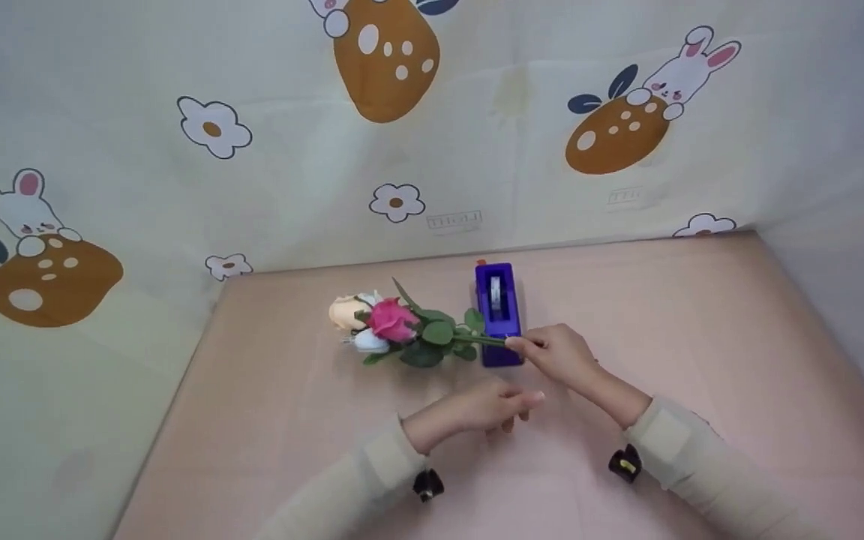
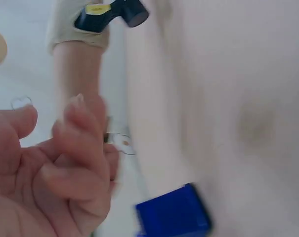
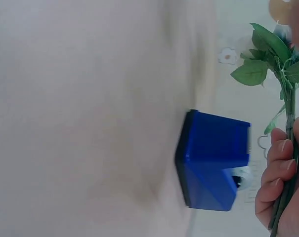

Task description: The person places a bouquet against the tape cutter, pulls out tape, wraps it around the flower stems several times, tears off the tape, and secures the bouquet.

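My right hand [image 1: 561, 358] grips the green stems [image 3: 289, 148] of a small bouquet of roses, fingers wrapped round them in the right wrist view. The blooms point left: a pink rose [image 1: 393, 319], a cream rose [image 1: 346, 312] and a white one [image 1: 370, 341], with green leaves [image 1: 438, 332] behind them. The stems cross over a blue tape dispenser [image 1: 500, 352] in the head view. Nearer to me, my left hand [image 1: 481, 405] hovers with loosely bent fingers and nothing in them; the left wrist view shows its palm [image 2: 25, 192].
A pinkish cloth-covered table [image 1: 289, 465] lies beneath the hands. At its back and sides hangs a pale curtain [image 1: 289, 202] printed with rabbits and flowers. The dispenser carries a roll of tape [image 1: 496, 292] and stands near the back edge.
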The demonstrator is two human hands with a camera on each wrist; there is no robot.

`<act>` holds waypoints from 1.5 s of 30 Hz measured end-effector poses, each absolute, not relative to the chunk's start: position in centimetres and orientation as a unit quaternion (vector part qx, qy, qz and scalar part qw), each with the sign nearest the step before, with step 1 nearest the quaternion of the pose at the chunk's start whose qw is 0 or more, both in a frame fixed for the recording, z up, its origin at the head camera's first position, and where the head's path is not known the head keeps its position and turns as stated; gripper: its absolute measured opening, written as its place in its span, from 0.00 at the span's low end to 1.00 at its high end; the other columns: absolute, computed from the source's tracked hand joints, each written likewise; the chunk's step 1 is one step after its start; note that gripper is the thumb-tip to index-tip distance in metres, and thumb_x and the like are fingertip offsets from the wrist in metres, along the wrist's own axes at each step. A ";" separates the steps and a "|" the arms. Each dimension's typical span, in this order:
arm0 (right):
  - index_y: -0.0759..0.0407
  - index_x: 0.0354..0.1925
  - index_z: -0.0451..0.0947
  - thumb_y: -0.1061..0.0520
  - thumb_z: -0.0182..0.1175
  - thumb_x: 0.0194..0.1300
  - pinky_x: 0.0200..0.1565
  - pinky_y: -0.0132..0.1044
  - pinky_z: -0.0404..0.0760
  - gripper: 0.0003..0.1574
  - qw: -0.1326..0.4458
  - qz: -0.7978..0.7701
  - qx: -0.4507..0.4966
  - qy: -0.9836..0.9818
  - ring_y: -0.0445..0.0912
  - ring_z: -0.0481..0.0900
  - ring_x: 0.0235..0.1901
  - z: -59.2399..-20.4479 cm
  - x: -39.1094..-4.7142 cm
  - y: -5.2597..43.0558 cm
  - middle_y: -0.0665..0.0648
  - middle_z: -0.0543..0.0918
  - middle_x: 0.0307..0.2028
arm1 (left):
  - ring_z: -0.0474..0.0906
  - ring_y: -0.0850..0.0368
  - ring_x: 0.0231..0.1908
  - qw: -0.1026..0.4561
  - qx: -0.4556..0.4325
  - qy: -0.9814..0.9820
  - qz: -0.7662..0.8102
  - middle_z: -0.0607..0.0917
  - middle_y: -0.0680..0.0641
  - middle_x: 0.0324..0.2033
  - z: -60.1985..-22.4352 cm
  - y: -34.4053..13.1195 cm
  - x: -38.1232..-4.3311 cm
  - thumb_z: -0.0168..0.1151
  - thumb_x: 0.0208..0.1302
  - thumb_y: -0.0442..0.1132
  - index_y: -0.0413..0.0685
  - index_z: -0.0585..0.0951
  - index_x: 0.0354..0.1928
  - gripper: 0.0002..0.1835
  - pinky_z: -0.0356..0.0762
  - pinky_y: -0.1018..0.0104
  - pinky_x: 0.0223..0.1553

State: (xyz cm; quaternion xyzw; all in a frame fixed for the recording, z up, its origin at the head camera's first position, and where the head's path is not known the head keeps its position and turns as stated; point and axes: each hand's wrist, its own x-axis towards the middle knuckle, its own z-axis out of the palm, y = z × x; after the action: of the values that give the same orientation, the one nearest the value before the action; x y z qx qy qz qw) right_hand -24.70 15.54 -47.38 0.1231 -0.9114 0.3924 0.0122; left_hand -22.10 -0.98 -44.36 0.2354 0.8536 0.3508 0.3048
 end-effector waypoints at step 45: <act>0.72 0.34 0.80 0.63 0.58 0.61 0.33 0.31 0.77 0.10 -0.017 0.607 0.097 -0.788 0.38 0.77 0.27 -44.4 -23.5 14.6 0.63 0.83 0.30 | 0.58 0.64 0.14 0.027 0.188 0.603 0.775 0.62 0.55 0.11 -47.7 -0.6 -23.9 0.50 0.66 0.49 0.44 0.65 0.20 0.20 0.57 0.71 0.19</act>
State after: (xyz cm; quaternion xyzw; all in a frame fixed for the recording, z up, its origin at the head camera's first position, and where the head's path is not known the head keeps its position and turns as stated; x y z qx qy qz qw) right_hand -23.49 14.56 -44.44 0.0969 -0.7883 0.6074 -0.0171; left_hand -23.88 -0.60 -47.65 0.1879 0.6033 0.7746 0.0273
